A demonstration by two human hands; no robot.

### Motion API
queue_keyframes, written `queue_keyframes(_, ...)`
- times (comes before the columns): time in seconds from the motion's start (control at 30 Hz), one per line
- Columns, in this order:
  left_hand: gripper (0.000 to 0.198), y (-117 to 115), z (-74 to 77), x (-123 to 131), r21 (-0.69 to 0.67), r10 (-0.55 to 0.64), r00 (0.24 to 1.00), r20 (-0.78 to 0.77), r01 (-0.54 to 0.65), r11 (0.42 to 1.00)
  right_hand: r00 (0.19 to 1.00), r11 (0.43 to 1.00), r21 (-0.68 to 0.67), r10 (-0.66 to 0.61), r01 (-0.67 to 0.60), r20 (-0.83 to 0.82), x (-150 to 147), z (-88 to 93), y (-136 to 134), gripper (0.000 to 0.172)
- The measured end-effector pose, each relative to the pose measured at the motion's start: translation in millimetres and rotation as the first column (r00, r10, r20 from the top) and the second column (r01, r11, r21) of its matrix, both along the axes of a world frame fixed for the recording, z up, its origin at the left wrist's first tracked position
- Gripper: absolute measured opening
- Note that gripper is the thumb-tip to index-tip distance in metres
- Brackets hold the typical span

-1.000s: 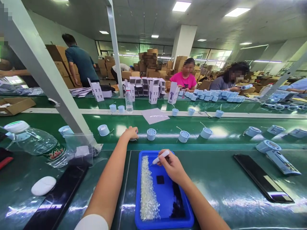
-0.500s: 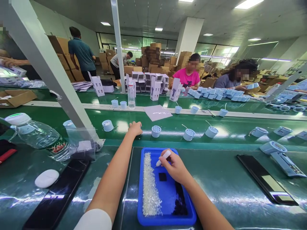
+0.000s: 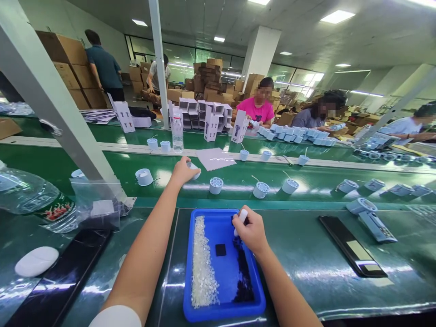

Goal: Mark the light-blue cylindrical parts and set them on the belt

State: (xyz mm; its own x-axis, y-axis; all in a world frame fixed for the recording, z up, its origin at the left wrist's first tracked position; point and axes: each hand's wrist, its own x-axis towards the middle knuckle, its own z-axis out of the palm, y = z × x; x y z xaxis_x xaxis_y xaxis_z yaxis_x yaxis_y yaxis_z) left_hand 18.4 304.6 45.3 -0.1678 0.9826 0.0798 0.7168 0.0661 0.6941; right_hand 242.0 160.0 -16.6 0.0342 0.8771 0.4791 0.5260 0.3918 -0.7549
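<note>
My left hand [image 3: 183, 171] reaches over the green belt, its fingers closed round a pale blue round plastic part [image 3: 195, 171], mostly hidden by the hand. Just right of it, a similar part [image 3: 216, 185] rests on the belt. Gripped in my right hand [image 3: 252, 230] is a white pen-like tool [image 3: 241, 220], tip down over the dark pieces. Those black bits [image 3: 243, 277] lie along the right side of a blue tray [image 3: 188, 290]. Clear whitish pieces [image 3: 202, 268] fill its left side, and a small black square [image 3: 220, 250] sits between them.
More pale blue parts [image 3: 260, 190] stand along the belt, some with wires. A phone [image 3: 352, 247] lies right of the tray; a large bottle [image 3: 37, 195] and a slanted metal post [image 3: 68, 109] are at left. Several co-workers, one in a pink top [image 3: 255, 109], are across the line.
My left hand has lifted slightly and now shows a pale blue part in its fingers. My right hand's tool has shifted from the whitish pieces to the black ones. The view has turned slightly right.
</note>
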Motion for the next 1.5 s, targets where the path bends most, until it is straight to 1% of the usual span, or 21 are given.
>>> queue_keyframes(0.1, 0.052, -5.9, 8.5, 2.7, 0.052, 0.004, 0.995, 0.104, -0.01, 0.999, 0.999, 0.999, -0.018, 0.043, -0.043, 0.012, -1.2, -1.6, 0.5, 0.027)
queue_keyframes(0.27, 0.053, -5.7, 8.3, 2.9, 0.106, 0.014, 0.971, 0.237, -0.04, 0.994, 0.995, 0.996, -0.004, 0.094, -0.094, 0.029, -3.7, -4.0, 0.2, 0.024)
queue_keyframes(0.33, 0.055, -6.2, 10.3, 4.9, 0.122, 0.028, 0.949, 0.315, -0.07, 0.99, 0.986, 0.989, 0.006, 0.149, -0.149, 0.072, -5.3, -4.1, -0.1, 0.022)
queue_keyframes(0.4, 0.053, -8.1, 15.0, 9.6, 0.147, 0.01, 0.895, 0.446, -0.084, 0.985, 0.978, 0.982, 0.013, 0.184, -0.187, 0.102, -6.8, -3.4, -1.1, 0.022)
queue_keyframes(0.43, 0.05, -9.5, 18.1, 13.0, 0.157, -0.021, 0.845, 0.534, -0.075, 0.985, 0.978, 0.981, 0.026, 0.189, -0.192, 0.093, -7.5, -2.9, -2.2, 0.023)
queue_keyframes(0.47, 0.045, -11.0, 21.3, 17.1, 0.165, -0.069, 0.772, 0.631, -0.047, 0.985, 0.979, 0.979, 0.045, 0.193, -0.197, 0.067, -8.2, -2.3, -3.7, 0.023)
queue_keyframes(0.5, 0.039, -12.7, 24.5, 21.7, 0.176, -0.128, 0.674, 0.727, -0.004, 0.984, 0.977, 0.975, 0.064, 0.209, -0.211, 0.036, -9.1, -1.7, -5.6, 0.024)
queue_keyframes(0.57, 0.027, -16.2, 29.4, 31.9, 0.207, -0.233, 0.424, 0.875, 0.108, 0.972, 0.955, 0.953, 0.067, 0.296, -0.297, 0.018, -11.4, -0.8, -10.0, 0.024)
queue_keyframes(0.6, 0.022, -18.0, 31.0, 37.2, 0.223, -0.26, 0.301, 0.918, 0.154, 0.963, 0.935, 0.934, 0.045, 0.354, -0.355, 0.028, -12.8, -0.5, -12.0, 0.024)
queue_keyframes(0.63, 0.017, -19.8, 31.7, 42.4, 0.233, -0.269, 0.203, 0.942, 0.183, 0.955, 0.914, 0.914, 0.019, 0.404, -0.405, 0.035, -14.0, -0.2, -13.5, 0.024)
queue_keyframes(0.67, 0.014, -21.7, 31.8, 47.3, 0.237, -0.267, 0.143, 0.953, 0.196, 0.952, 0.901, 0.901, 0.002, 0.433, -0.433, 0.026, -14.9, 0.0, -14.3, 0.023)
queue_keyframes(0.7, 0.012, -23.5, 31.2, 51.7, 0.234, -0.261, 0.122, 0.958, 0.196, 0.952, 0.901, 0.901, 0.008, 0.433, -0.433, -0.011, -15.2, 0.5, -14.4, 0.023)
queue_keyframes(0.73, 0.012, -25.2, 30.2, 55.4, 0.232, -0.26, 0.133, 0.956, 0.195, 0.953, 0.911, 0.915, 0.037, 0.402, -0.401, -0.087, -14.8, 1.1, -13.7, 0.021)
queue_keyframes(0.8, 0.017, -28.4, 27.9, 60.7, 0.236, -0.282, 0.208, 0.937, 0.22, 0.947, 0.907, 0.958, 0.106, 0.287, -0.267, -0.309, -11.8, 3.2, -10.7, 0.015)
queue_keyframes(0.83, 0.02, -29.9, 27.0, 62.5, 0.237, -0.3, 0.253, 0.92, 0.253, 0.938, 0.88, 0.975, 0.118, 0.223, -0.19, -0.421, -9.6, 4.5, -8.9, 0.013)
queue_keyframes(0.9, 0.027, -32.6, 26.3, 65.0, 0.227, -0.336, 0.326, 0.884, 0.329, 0.917, 0.799, 0.992, 0.097, 0.121, -0.079, -0.588, -4.8, 6.5, -5.3, 0.018)
queue_keyframes(0.97, 0.033, -35.2, 26.7, 67.3, 0.218, -0.366, 0.375, 0.852, 0.381, 0.899, 0.742, 0.997, 0.065, 0.072, -0.038, -0.667, -1.4, 7.0, -2.6, 0.024)
queue_keyframes(1.13, 0.044, -40.6, 26.8, 74.6, 0.19, -0.42, 0.482, 0.769, 0.455, 0.87, 0.676, 0.996, 0.065, 0.086, -0.057, -0.732, -0.4, 2.9, 0.4, 0.031)
queue_keyframes(1.27, 0.039, -43.9, 25.7, 78.7, 0.189, -0.457, 0.531, 0.714, 0.483, 0.855, 0.671, 0.997, 0.055, 0.081, -0.06, -0.737, 0.1, 1.3, 1.2, 0.032)
queue_keyframes(1.37, 0.039, -46.0, 25.7, 79.8, 0.192, -0.469, 0.535, 0.703, 0.492, 0.849, 0.677, 0.998, 0.038, 0.061, -0.049, -0.733, 1.2, 0.8, 2.5, 0.033)
queue_keyframes(1.5, 0.042, -47.6, 26.9, 79.7, 0.186, -0.46, 0.489, 0.742, 0.508, 0.841, 0.672, 0.999, 0.024, 0.05, -0.049, -0.739, 2.0, -0.6, 3.3, 0.035)
